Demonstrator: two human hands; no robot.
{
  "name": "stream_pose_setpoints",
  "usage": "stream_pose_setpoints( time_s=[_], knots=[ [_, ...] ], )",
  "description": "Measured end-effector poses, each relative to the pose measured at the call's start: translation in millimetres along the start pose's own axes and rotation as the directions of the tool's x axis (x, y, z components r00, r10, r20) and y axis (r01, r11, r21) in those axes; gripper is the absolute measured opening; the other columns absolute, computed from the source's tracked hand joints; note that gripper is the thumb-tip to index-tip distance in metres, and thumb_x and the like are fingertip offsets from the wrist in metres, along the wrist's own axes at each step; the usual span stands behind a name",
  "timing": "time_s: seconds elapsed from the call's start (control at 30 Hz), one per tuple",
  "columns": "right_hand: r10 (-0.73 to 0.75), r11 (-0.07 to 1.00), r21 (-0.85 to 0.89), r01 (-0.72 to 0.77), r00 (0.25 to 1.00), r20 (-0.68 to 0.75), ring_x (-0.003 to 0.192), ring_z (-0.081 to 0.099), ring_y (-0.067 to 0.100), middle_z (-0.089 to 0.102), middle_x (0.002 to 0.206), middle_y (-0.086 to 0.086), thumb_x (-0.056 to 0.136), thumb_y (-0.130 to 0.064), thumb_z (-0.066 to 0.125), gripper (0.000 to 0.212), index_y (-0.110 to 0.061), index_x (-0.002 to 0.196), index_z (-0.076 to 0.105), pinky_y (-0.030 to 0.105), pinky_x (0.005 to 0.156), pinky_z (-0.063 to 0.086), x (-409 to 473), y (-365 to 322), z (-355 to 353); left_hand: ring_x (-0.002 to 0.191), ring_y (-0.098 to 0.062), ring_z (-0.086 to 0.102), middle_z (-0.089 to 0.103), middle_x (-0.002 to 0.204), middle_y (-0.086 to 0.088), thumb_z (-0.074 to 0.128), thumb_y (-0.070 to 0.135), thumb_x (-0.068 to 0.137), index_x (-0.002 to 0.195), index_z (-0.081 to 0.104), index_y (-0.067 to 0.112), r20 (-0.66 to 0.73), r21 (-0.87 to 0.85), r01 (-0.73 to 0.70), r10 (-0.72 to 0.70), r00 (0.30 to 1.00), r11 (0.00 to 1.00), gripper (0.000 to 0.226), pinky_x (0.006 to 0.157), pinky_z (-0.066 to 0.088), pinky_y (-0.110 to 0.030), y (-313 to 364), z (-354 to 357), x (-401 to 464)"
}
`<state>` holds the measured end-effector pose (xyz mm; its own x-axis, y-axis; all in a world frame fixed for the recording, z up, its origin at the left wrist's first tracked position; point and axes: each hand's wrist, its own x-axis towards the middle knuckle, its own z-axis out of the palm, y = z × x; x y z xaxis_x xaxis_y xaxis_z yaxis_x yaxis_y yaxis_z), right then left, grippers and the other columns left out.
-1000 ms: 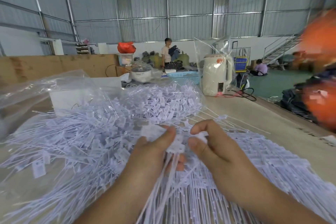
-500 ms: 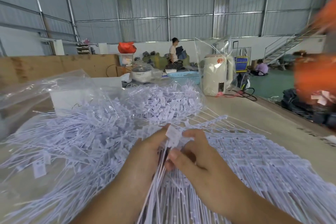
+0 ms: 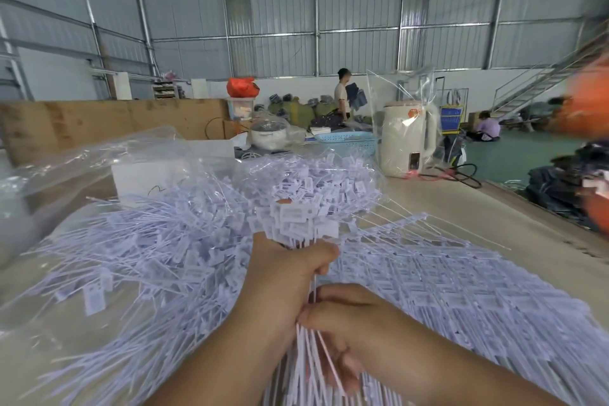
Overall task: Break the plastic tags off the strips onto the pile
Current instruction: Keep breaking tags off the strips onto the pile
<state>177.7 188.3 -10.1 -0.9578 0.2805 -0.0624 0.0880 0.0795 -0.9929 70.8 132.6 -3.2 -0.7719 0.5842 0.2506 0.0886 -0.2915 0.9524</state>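
The print on the tags [image 3: 293, 214] is too small to be read. The stems are hidden inside the left hand [image 3: 280, 277] and right hand [image 3: 342, 330]. An orange shape [image 3: 590, 99] (blurred) is cut off by the right edge.

Loose pile of white tags [image 3: 171, 250] covers the table to the left and ahead of the hands, leaving no bare surface there. Rows of uncut strips [image 3: 445, 277] blanket the table to the right of the hands. Bare tabletop [image 3: 514, 224] runs along the right edge, beyond the strips. A clear plastic bag [image 3: 82, 161] rises at the far left. A cream kettle [image 3: 407, 138], wrapped in plastic, stands at the far end, with a black cable [image 3: 461, 171] trailing beside it. The air above the pile is open.
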Motion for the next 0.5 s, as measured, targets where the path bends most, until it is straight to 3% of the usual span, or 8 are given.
stream_pose_setpoints(
  time_s=[0.07, 0.2, 0.3, 0.4, 0.43, 0.5],
  knots=[
    [0.009, 0.998, -0.058, -0.007, 0.999, 0.041, 0.040, 0.049, 0.011, 0.049, 0.045, -0.004, 0.073, -0.028, 0.063, 0.018, -0.026, 0.056, 0.066, 0.023, 0.043, 0.038, -1.7, -6.5, 0.1, 0.047, -0.015, 0.054, 0.056, 0.054, -0.006, 0.073, -0.011, 0.068, 0.075, 0.059, 0.000, -0.007, 0.017, -0.028, 0.028, 1.000, 0.999, 0.019, 0.046, 0.044, -0.020, -2.6, -0.5, 1.8],
    [0.045, 0.980, -0.193, -0.052, 0.998, -0.042, 0.044, 0.055, 0.014, 0.059, 0.054, -0.006, 0.086, -0.022, 0.058, 0.016, -0.012, 0.087, 0.071, 0.019, 0.041, 0.039, 3.7, -14.6, 5.6, 0.057, -0.014, 0.065, 0.069, 0.068, -0.004, 0.074, -0.014, 0.069, 0.100, 0.059, 0.004, 0.046, 0.010, -0.026, 0.026, 0.999, 1.000, 0.039, 0.051, 0.050, -0.023, -2.6, -3.2, 4.1],
    [-0.014, 0.962, -0.272, -0.008, 0.997, -0.078, 0.039, 0.052, 0.008, 0.071, 0.077, 0.007, 0.090, -0.020, 0.056, 0.018, -0.012, 0.097, 0.071, 0.019, 0.041, 0.038, 13.4, -17.9, 13.6, 0.065, -0.006, 0.069, 0.072, 0.078, 0.003, 0.077, -0.010, 0.068, 0.106, 0.052, 0.018, 0.054, 0.145, -0.079, 0.072, 0.996, 0.986, 0.053, 0.053, 0.050, -0.017, -0.5, -14.2, 11.7],
    [-0.021, 0.964, -0.266, -0.007, 0.995, -0.101, 0.043, 0.047, 0.019, 0.058, 0.049, 0.003, 0.090, -0.015, 0.053, 0.023, -0.001, 0.101, 0.066, 0.024, 0.044, 0.035, 26.6, -18.0, 20.9, 0.075, 0.005, 0.064, 0.065, 0.102, 0.011, 0.082, 0.005, 0.068, 0.123, 0.039, 0.033, 0.040, 0.366, -0.133, 0.128, 0.991, 0.921, 0.076, 0.058, 0.046, -0.010, 4.4, -31.3, 21.5],
    [-0.015, 0.966, -0.258, -0.014, 0.994, -0.108, 0.044, 0.045, 0.020, 0.054, 0.044, -0.002, 0.090, -0.014, 0.052, 0.023, 0.001, 0.101, 0.065, 0.024, 0.046, 0.036, 31.8, -17.4, 22.9, 0.082, 0.005, 0.060, 0.060, 0.111, 0.013, 0.083, 0.010, 0.068, 0.137, 0.028, 0.036, 0.046, 0.442, -0.146, 0.139, 0.989, 0.885, 0.091, 0.061, 0.042, -0.010, 4.9, -37.3, 25.0],
    [-0.029, 0.966, -0.259, 0.002, 0.994, -0.102, 0.038, 0.043, 0.016, 0.051, 0.042, -0.003, 0.091, -0.013, 0.050, 0.021, 0.003, 0.097, 0.063, 0.024, 0.046, 0.037, 39.5, -17.9, 27.8, 0.096, 0.000, 0.058, 0.055, 0.123, 0.011, 0.080, 0.016, 0.069, 0.146, 0.014, 0.044, 0.048, 0.542, -0.173, 0.175, 0.983, 0.822, 0.106, 0.071, 0.040, -0.013, 4.8, -50.1, 33.3]
  ],
)
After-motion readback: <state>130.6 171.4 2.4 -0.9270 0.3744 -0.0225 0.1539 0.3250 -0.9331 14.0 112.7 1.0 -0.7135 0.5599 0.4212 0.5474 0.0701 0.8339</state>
